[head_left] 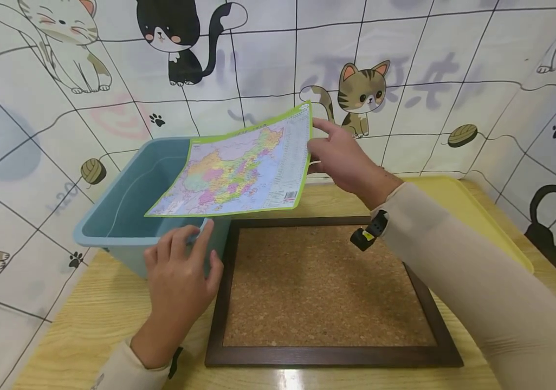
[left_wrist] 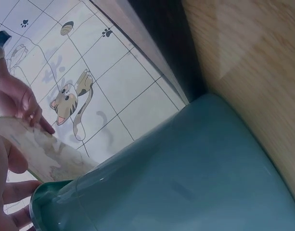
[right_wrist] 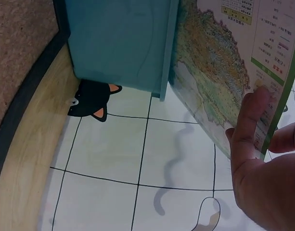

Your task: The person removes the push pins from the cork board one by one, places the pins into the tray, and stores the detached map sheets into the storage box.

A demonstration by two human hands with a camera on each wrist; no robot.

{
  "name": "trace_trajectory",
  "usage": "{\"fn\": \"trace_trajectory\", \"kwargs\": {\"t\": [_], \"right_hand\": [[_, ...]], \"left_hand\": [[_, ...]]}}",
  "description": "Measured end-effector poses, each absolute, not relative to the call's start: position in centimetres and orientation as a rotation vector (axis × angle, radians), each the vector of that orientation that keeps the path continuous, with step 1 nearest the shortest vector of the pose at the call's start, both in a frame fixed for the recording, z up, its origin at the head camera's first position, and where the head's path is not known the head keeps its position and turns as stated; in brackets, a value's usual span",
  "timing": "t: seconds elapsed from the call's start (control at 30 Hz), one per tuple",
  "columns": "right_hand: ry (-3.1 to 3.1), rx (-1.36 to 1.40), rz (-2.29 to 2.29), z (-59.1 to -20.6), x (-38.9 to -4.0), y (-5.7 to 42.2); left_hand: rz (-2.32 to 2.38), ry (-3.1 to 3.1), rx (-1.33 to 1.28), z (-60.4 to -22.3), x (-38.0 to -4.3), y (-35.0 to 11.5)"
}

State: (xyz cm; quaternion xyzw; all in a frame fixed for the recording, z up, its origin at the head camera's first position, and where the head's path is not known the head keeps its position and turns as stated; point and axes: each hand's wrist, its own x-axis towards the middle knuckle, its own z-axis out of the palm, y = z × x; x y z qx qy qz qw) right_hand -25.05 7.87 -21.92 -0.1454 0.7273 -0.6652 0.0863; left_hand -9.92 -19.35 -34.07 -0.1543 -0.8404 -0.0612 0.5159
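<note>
A sheet with a colourful printed map of China (head_left: 229, 173) and a green border tilts in the air over the blue plastic bin (head_left: 83, 235). My right hand (head_left: 341, 157) pinches its right edge between thumb and fingers. Its underside, seen in the right wrist view, carries a relief map (right_wrist: 217, 57). My left hand (head_left: 180, 265) is at the near right corner of the bin, its fingertips at the rim and its thumb spread to the side. In the left wrist view, fingers (left_wrist: 19, 191) lie against the rim end.
A cork board (head_left: 327, 287) in a dark brown frame lies on the wooden table (head_left: 83, 325), right of the bin. Behind my right forearm is a yellow tray (head_left: 473, 216). A cat-print sheet (head_left: 268, 59) covers the wall behind.
</note>
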Motion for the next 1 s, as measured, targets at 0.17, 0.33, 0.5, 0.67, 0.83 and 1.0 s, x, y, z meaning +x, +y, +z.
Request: {"fn": "trace_trajectory", "kwargs": {"t": [0.17,0.33,0.5,0.67,0.83,1.0], "right_hand": [[2.155,-0.412,-1.994,-21.2,-25.7,5.9],[2.147,-0.428,-1.996,-20.7,-26.1,4.0],[2.131,-0.422,-1.973,-20.6,-26.3,2.4],[2.116,-0.44,-1.949,-20.9,-26.5,1.4],[2.105,-0.459,-1.935,-21.2,-26.6,0.7],[2.086,-0.451,-1.908,-21.5,-26.4,-0.1]], "left_hand": [[-0.144,-2.003,-0.375,-34.2,-9.9,-19.4],[-0.143,-1.989,-0.381,-34.2,-9.9,-19.5],[-0.134,-1.996,-0.377,-34.2,-9.9,-19.5],[-0.133,-2.013,-0.377,-34.2,-9.9,-19.4],[-0.132,-2.02,-0.378,-34.2,-9.8,-19.3],[-0.135,-2.022,-0.373,-34.1,-9.8,-19.3]]}}
